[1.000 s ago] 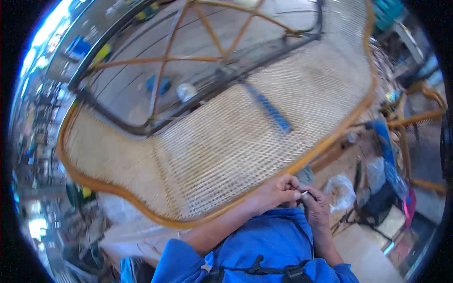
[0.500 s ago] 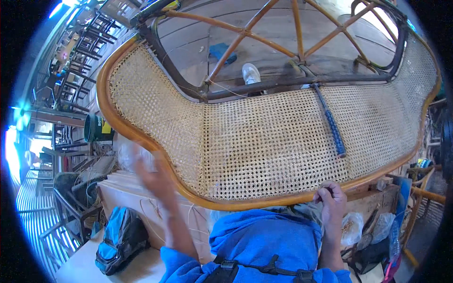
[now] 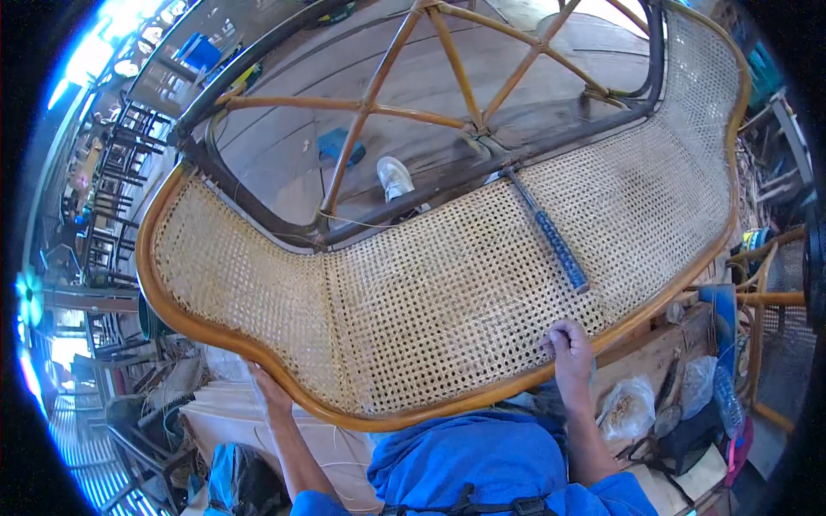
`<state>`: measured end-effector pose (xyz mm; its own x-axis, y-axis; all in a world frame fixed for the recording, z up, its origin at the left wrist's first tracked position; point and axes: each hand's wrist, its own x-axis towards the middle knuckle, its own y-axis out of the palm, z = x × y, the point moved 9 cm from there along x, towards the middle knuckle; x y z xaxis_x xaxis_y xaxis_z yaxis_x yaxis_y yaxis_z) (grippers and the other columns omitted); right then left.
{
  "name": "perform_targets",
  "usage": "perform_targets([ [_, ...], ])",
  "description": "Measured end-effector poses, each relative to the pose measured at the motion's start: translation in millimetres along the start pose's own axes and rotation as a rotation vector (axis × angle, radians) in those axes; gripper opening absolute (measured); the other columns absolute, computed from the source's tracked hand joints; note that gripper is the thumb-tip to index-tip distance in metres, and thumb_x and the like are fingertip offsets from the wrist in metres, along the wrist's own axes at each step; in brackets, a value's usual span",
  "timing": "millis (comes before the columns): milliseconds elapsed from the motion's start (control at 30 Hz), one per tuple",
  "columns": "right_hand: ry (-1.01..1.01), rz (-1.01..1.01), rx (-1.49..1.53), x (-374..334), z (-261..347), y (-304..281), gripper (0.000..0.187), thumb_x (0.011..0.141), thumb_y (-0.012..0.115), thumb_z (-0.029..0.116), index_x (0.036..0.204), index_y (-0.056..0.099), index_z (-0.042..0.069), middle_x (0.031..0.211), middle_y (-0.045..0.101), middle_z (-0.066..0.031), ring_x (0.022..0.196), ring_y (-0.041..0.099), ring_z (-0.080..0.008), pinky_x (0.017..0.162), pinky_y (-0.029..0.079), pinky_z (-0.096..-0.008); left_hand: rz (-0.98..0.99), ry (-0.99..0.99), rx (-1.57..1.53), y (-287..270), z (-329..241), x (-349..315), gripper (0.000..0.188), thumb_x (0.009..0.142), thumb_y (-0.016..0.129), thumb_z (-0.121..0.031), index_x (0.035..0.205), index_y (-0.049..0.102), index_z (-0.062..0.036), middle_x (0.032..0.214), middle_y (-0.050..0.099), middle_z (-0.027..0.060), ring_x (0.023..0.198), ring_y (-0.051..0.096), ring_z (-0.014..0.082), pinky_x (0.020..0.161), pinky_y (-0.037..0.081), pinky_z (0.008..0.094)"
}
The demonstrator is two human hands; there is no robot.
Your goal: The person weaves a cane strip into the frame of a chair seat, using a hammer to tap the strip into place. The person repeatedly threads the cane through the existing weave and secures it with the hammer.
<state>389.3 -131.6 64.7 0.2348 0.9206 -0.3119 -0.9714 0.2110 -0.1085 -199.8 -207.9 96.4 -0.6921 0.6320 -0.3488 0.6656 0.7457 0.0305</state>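
Floorboards lay beyond the cane panel, which spread before both hands. The left hand, blurred moments earlier, now met its rim, fingers hidden, grip unclear, apparently steadying it. The right hand hung over the panel, curled closed, contents unclear; the hammer lay just beyond.

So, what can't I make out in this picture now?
All in the head view:
- Left hand: fingertips hidden by the wooden rim.
- Right hand: its curled fingers hide whether it holds anything.
- Backpack: cut off by the lower edge.
- White shoe: what continues past it, hidden by the dark bar.
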Motion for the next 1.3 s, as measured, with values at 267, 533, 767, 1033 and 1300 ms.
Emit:
perform_targets([
  [267, -0.045, -0.249, -0.063, -7.1, -8.1, -3.6, 0.005, 0.089, 0.054, 0.003, 0.091, 0.058, 0.004, 0.077, 0.057, 0.0003, 0.065, 0.054, -0.0058, 0.057, 0.044, -0.0191, 0.074, 0.088, 0.189, -10.4, 1.0, -26.5, 0.076, 0.092, 0.027, -0.061, 0.144, 0.02, -0.0053, 0.145, 0.026, 0.0092, 0.132, 0.026, 0.0227, 0.11, 0.019, 0.0343],
  [533, -0.1, -0.135, -0.128, 23.2, 11.9, 39.1, 0.006, 0.09, 0.055, 0.007, 0.092, 0.059, 0.005, 0.077, 0.058, 0.001, 0.067, 0.053, -0.0043, 0.055, 0.042, -0.0174, -0.242, 0.81, 0.876, 28.8, -93.4, -91.6, 0.041, 0.09, 0.05, -0.02, 0.125, 0.047, 0.003, 0.117, 0.05, 0.0132, 0.106, 0.047, 0.0208, 0.091, 0.038, 0.0356],
  [767, -0.066, 0.033, -0.131, 66.1, 35.8, 126.0, 0.01, 0.086, 0.055, 0.0, 0.094, 0.06, 0.004, 0.08, 0.059, 0.0006, 0.071, 0.055, -0.0065, 0.064, 0.045, -0.0196, 0.318, -0.071, 0.276, 189.7, 28.8, 4.1, 0.034, 0.093, 0.051, -0.024, 0.119, 0.05, -0.0012, 0.098, 0.059, 0.0092, 0.08, 0.058, 0.0154, 0.069, 0.047, 0.0277],
  [1033, -0.101, 0.213, -0.233, 110.4, 28.5, 203.1, 0.009, 0.083, 0.061, 0.001, 0.092, 0.061, 0.001, 0.081, 0.06, -0.0012, 0.074, 0.055, -0.0075, 0.068, 0.046, -0.0212, 0.498, -0.332, 0.211, 290.3, 97.6, 85.1, 0.024, 0.091, 0.053, -0.025, 0.099, 0.054, -0.0026, 0.076, 0.056, 0.0057, 0.053, 0.052, 0.0093, 0.044, 0.041, 0.0223],
  [1300, -0.241, 0.305, -0.475, 159.5, 44.5, 280.7, 0.01, 0.083, 0.059, 0.004, 0.093, 0.06, 0.003, 0.079, 0.062, -0.0065, 0.072, 0.057, -0.0113, 0.068, 0.046, -0.0243, 0.31, 0.434, 0.522, 304.3, 64.6, 107.4, 0.018, 0.086, 0.059, -0.013, 0.1, 0.06, -0.0005, 0.081, 0.062, 0.0075, 0.061, 0.056, 0.0132, 0.059, 0.047, 0.0268],
])
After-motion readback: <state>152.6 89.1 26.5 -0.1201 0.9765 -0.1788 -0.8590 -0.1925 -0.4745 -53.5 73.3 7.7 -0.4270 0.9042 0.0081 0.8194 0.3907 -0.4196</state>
